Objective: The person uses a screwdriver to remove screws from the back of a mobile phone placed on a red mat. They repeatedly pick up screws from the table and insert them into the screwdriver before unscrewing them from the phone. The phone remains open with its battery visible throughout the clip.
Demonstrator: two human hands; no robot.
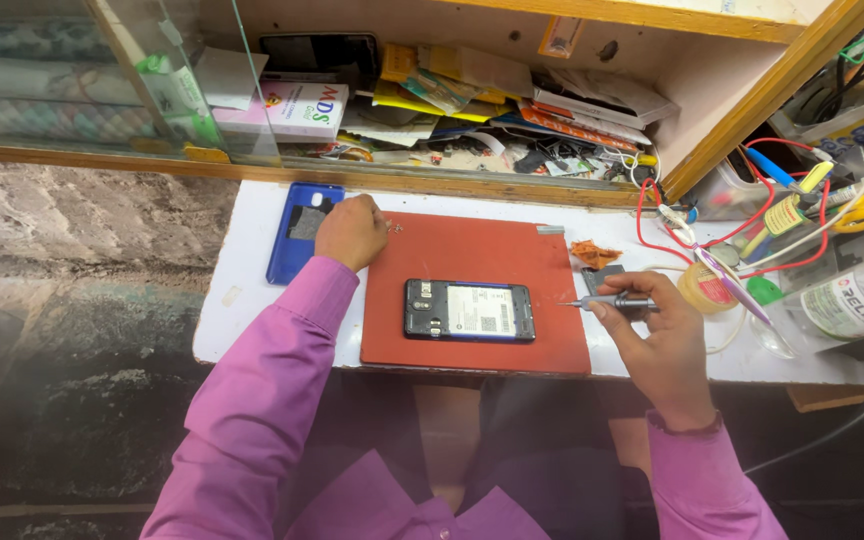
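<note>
A: Surface? White surface (252, 270), red mat (472, 250) centred, cluttered shelf (472, 110) behind; white-and-pink box (297, 108) at the shelf's left.

B: Hands? Left hand (352, 232) curled at the mat's far-left corner beside a blue cover (297, 232); right hand (652, 330) pinching a screwdriver (607, 301) at the mat's right edge. Opened phone (469, 310) mid-mat.

Bright, even light on the white bench (242, 300) (floor below dimmer), sharp centre, wide-angle bending at the edges.

Grey screwdriver (617, 301) points left toward opened phone (469, 311) lying flat
</note>
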